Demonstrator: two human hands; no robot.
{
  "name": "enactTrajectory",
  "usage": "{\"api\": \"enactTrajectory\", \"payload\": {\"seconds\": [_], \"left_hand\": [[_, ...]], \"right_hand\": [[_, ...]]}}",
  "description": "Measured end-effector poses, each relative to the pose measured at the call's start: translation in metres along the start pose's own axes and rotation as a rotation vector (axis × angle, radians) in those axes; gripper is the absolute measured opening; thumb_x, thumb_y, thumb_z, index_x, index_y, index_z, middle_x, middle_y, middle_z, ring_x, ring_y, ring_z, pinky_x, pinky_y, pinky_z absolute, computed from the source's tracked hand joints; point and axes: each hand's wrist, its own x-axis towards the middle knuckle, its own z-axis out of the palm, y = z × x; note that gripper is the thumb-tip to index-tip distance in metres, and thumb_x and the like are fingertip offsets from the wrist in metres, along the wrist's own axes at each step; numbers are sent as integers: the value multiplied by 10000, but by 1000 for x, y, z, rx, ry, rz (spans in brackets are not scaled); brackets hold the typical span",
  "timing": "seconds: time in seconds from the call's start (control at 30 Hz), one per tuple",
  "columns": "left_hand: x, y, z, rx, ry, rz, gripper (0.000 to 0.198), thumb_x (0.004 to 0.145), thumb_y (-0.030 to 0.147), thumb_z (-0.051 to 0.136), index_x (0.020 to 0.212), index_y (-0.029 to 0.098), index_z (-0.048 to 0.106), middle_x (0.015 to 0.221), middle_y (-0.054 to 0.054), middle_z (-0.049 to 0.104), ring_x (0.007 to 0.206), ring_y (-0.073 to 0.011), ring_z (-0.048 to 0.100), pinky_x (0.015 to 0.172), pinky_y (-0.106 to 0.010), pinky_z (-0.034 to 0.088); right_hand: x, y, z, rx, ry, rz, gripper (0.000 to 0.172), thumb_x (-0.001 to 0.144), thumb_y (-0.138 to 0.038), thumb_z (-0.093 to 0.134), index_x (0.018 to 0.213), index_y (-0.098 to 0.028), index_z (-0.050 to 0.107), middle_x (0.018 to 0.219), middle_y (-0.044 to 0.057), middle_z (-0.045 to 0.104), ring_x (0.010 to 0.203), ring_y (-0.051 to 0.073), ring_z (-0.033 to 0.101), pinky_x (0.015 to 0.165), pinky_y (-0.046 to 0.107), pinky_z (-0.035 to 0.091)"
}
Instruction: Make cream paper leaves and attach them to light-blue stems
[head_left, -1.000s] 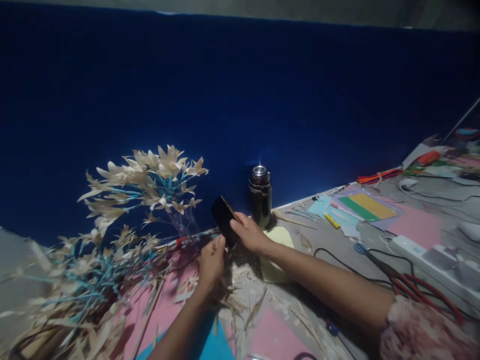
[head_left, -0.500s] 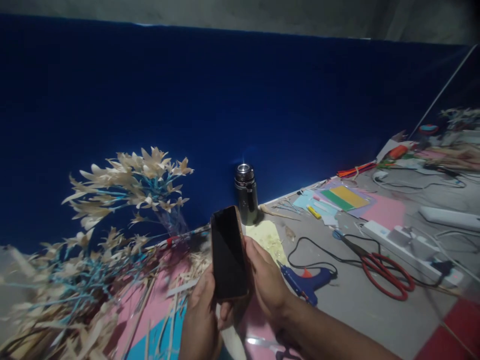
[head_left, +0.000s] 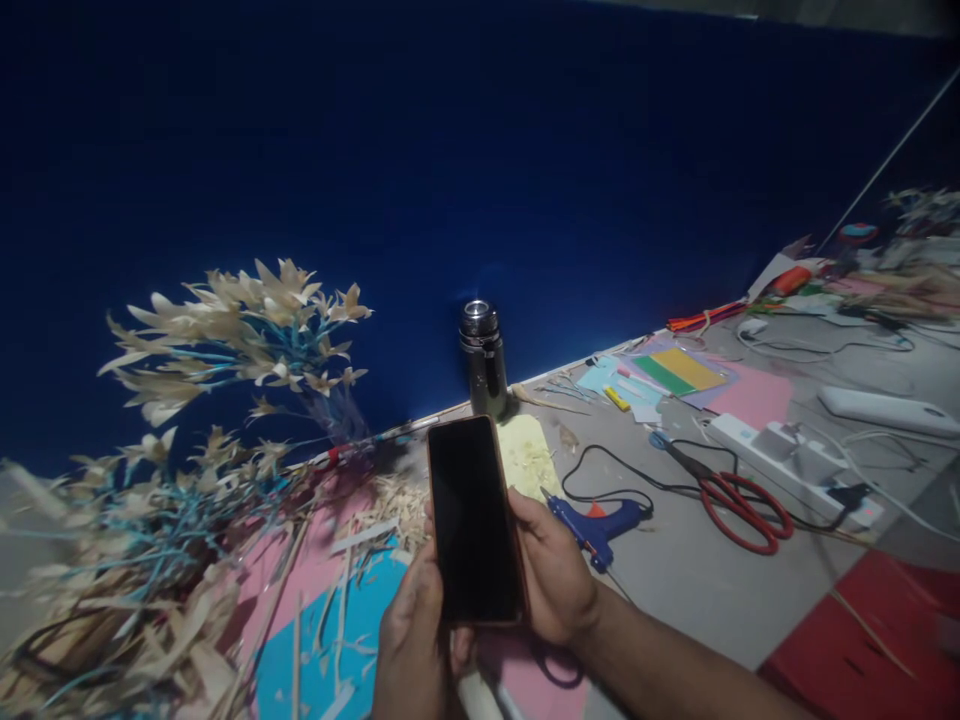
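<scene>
A smartphone (head_left: 477, 520) with a dark screen is held upright between my two hands. My left hand (head_left: 416, 620) is closed on its lower left side, some fingers curling behind it. On the other side, my right hand (head_left: 555, 570) grips the right edge, the thumb along the frame. Just behind the phone stands a dark metal flask (head_left: 486, 365) with a shiny lid, against the blue wall. Close to my right hand lies a blue glue gun (head_left: 600, 525). Below the phone, pale strip material and a dark loop are partly hidden by my hands.
Cream flowers on blue stems (head_left: 247, 340) fill the left. Wood shavings (head_left: 390, 505) lie on pink and blue sheets (head_left: 307, 640). To the right are red-handled scissors (head_left: 742, 510), a white power strip (head_left: 795, 470), cables, coloured paper (head_left: 682, 370) and a yellow stick (head_left: 616, 398).
The view has tilted downward, so the flask, flowers and tools sit higher in the picture. The phone appears slightly larger and lower, still held in both hands.
</scene>
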Motion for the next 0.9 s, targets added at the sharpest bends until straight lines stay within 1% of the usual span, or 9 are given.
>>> {"api": "enactTrajectory", "payload": {"seconds": [0.17,0.3,0.4,0.47,0.57,0.67,0.73,0.83,0.9], "left_hand": [[-4,-5,0,25,27,7,723,662,646,813,1186,160,706,393,97,381,362,-61,318,392,-152,247],[-7,-10,-2,46,0,1,718,678,657,799,1188,160,700,420,85,411,363,-56,326,394,-153,234],[-9,-12,-4,47,-13,12,699,692,656,787,1194,176,705,409,83,403,360,-82,350,378,-178,262],[-10,-12,-4,39,-6,4,671,685,635,801,1183,192,715,407,76,417,363,-106,390,372,-195,292],[-12,-13,-4,40,9,-1,626,668,616,819,1140,213,739,475,41,528,412,-135,482,396,-211,353],[-11,-10,-7,66,18,23,549,647,613,833,1019,213,772,634,-12,655,512,-159,560,464,-235,429],[-10,-4,-13,107,35,67,479,614,600,855,848,192,768,678,-26,671,554,-159,560,500,-238,446],[-7,10,-27,201,99,134,452,565,554,898,622,178,654,566,22,544,517,-113,456,484,-198,391],[-8,18,-35,261,130,185,426,569,527,902,632,193,644,540,41,474,506,-110,419,473,-192,363]], "right_hand": [[-5,0,1,-14,9,0,518,851,-556,607,1061,-106,756,1033,133,789,1137,312,680,1077,478,445],[-6,-1,5,-54,59,-40,522,821,-557,615,1053,-112,758,1025,125,786,1108,308,688,1027,447,488],[-8,-1,5,-76,56,-27,522,821,-580,615,1021,-120,761,1025,132,781,1088,314,694,987,455,512],[-11,0,4,-99,30,5,572,831,-639,623,1019,-116,759,1033,144,776,1096,315,691,984,456,511],[-14,3,-2,-122,11,7,694,826,-746,614,1079,-114,747,1056,155,769,1117,313,682,989,454,507],[-16,3,-9,-105,15,18,743,845,-792,551,1125,-128,733,1059,160,768,1087,314,694,953,468,525],[-18,0,-13,-94,15,34,760,856,-801,523,1140,-126,725,1057,166,768,1040,305,711,921,458,538],[-19,-6,-18,-84,9,40,801,840,-813,537,1181,-109,706,1068,178,764,980,287,725,876,425,549],[-20,-7,-19,-73,10,26,821,843,-819,526,1212,-105,690,1092,184,757,967,276,724,853,408,549]]}}
